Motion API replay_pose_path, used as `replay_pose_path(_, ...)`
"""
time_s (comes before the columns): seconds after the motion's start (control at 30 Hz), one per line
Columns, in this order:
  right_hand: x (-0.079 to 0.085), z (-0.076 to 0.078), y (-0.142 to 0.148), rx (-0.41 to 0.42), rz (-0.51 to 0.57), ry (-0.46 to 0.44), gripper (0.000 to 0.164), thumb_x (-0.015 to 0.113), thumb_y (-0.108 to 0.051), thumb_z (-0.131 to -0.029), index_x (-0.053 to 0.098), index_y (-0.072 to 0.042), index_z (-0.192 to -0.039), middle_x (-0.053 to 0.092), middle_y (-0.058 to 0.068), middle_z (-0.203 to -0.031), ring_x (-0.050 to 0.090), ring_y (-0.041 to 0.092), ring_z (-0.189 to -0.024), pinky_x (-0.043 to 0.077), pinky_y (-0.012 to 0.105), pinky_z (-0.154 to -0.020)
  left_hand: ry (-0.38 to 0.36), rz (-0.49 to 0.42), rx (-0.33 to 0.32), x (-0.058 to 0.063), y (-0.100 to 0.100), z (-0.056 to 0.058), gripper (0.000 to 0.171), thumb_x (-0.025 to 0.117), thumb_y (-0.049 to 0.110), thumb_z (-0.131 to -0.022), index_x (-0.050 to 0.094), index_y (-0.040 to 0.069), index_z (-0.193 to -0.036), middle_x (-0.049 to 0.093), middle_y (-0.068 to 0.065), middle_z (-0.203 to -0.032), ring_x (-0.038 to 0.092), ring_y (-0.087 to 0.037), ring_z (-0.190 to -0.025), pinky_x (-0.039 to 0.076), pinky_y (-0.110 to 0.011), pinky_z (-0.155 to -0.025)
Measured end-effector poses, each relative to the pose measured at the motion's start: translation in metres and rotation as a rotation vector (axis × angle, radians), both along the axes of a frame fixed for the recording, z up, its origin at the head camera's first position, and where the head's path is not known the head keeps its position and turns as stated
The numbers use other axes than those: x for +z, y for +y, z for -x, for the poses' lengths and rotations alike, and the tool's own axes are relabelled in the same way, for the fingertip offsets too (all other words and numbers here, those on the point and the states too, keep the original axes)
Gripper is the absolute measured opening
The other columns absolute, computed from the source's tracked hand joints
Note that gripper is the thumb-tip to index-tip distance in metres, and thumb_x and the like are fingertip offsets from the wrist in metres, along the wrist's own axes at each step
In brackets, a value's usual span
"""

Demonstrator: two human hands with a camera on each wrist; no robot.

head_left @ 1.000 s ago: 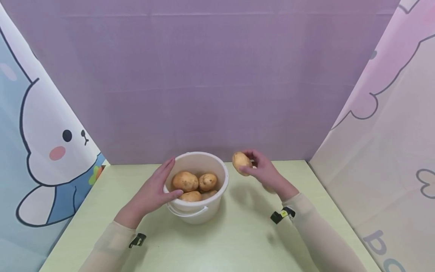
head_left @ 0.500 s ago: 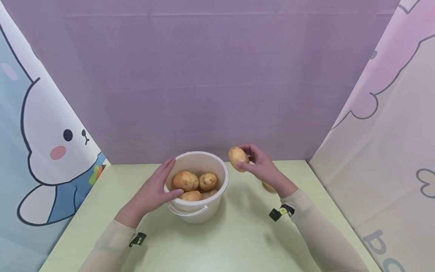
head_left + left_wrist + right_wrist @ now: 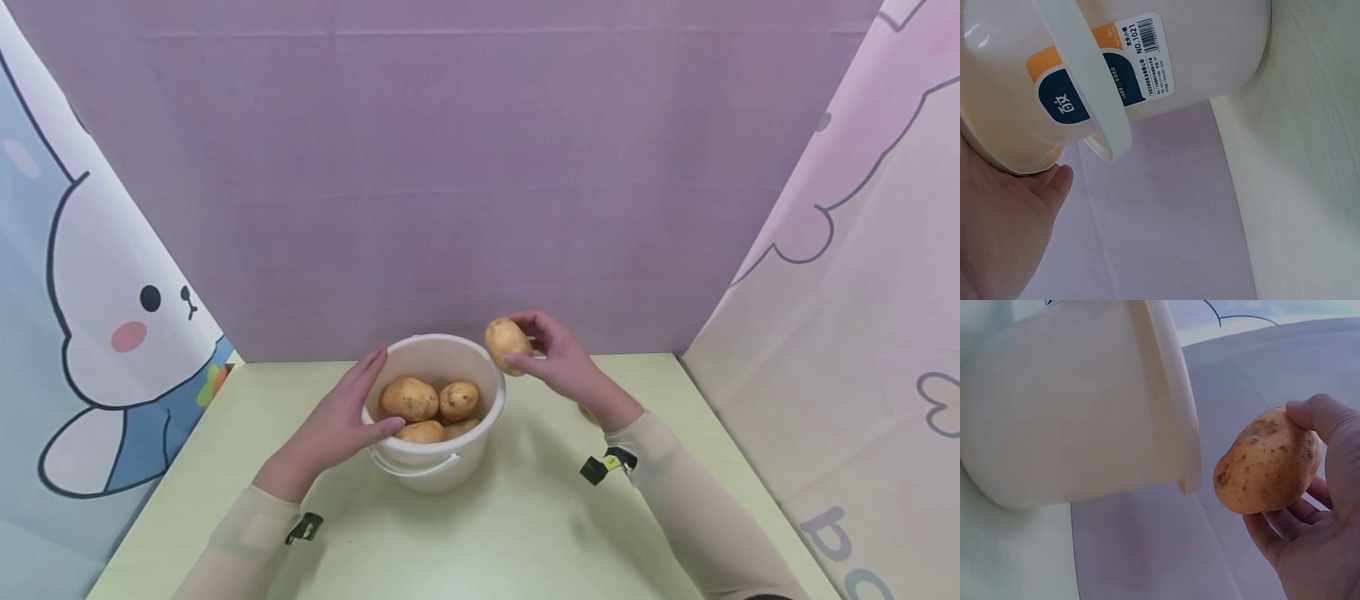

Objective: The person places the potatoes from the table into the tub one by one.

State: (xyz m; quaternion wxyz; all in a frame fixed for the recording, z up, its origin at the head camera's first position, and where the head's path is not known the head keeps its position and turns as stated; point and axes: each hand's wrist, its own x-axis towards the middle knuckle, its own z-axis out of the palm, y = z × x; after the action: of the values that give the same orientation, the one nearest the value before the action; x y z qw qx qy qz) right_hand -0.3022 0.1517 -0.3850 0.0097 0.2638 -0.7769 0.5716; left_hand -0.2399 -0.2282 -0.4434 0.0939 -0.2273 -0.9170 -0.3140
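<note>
A white bucket (image 3: pixel 450 467) stands upright on the table with several potatoes (image 3: pixel 409 400) inside. My left hand (image 3: pixel 337 421) rests against its left rim, fingers and thumb spread and fairly straight, the thumb lying over the front edge. In the left wrist view that hand (image 3: pixel 1007 219) touches the rim beside the bucket's white handle (image 3: pixel 1085 75). My right hand (image 3: pixel 555 358) pinches a single potato (image 3: pixel 504 345) between thumb and fingers, raised at the bucket's right rim. Dark spots mark this potato (image 3: pixel 1266 465) in the right wrist view, which shows a gap between it and the rim.
Another potato (image 3: pixel 588 413) lies on the pale table (image 3: pixel 420 554), mostly hidden behind my right wrist. A purple backdrop (image 3: pixel 465 183) rises behind the bucket. Printed cartoon panels flank both sides, with a rabbit (image 3: pixel 120 292) on the left one.
My right hand has moved left and slightly up, bringing its potato from beside the bucket to the rim. My left hand and the bucket have stayed put.
</note>
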Motion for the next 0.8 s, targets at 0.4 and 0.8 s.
replay_pose_path(0.4, 0.012, -0.002, -0.024, 0.109, -0.07, 0.077, 0.055, 0.086, -0.012, -0.098, 0.061, -0.007, -0.146, 0.066, 0.01, -0.143, 0.067, 0.033, -0.124, 0.057, 0.053, -0.106, -0.003, -0.001, 0.005, -0.001, -0.002, -0.001, 0.11, 0.085, 0.043, -0.096, 0.021, 0.006, -0.177, 0.02, -0.017, -0.183, 0.026, -0.049, -0.164, 0.031, -0.074, -0.125)
replay_pose_path(0.8, 0.015, -0.007, -0.038, 0.157, -0.117, 0.12, 0.054, 0.088, -0.01, -0.096, 0.063, -0.007, -0.144, 0.07, 0.006, -0.139, 0.067, 0.029, -0.125, 0.056, 0.052, -0.108, 0.011, -0.007, -0.006, -0.002, 0.0, -0.001, 0.109, 0.086, 0.042, -0.096, 0.023, 0.004, -0.176, 0.022, -0.019, -0.182, 0.026, -0.048, -0.164, 0.03, -0.072, -0.127)
